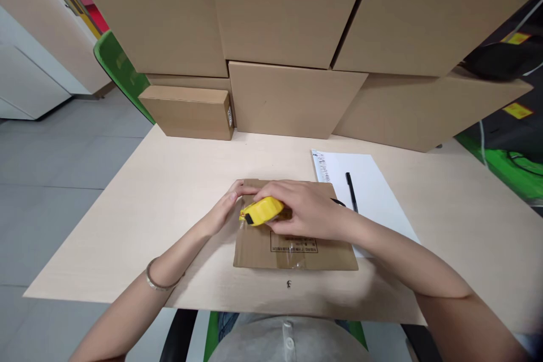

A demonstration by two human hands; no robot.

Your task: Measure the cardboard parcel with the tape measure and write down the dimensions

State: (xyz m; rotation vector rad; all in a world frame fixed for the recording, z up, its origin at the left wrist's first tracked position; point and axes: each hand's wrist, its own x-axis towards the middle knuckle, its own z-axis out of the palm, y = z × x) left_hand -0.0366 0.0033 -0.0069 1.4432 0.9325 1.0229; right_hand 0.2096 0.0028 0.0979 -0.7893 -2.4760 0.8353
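Observation:
A small flat cardboard box, with a printed label and clear tape on top, lies near the table's front edge. Over it, my right hand is closed around a yellow tape measure with a black part at its front end. A small yellow piece shows at the box's left edge, just beyond the tape measure. My left hand rests at the box's upper left corner, fingers stretched over its edge. Some of its fingertips are hard to make out beside my right hand.
A spiral notebook lies right of the box, partly under it, with a black pen on its page. Another cardboard box stands at the back left. Large cardboard panels wall off the table's far side.

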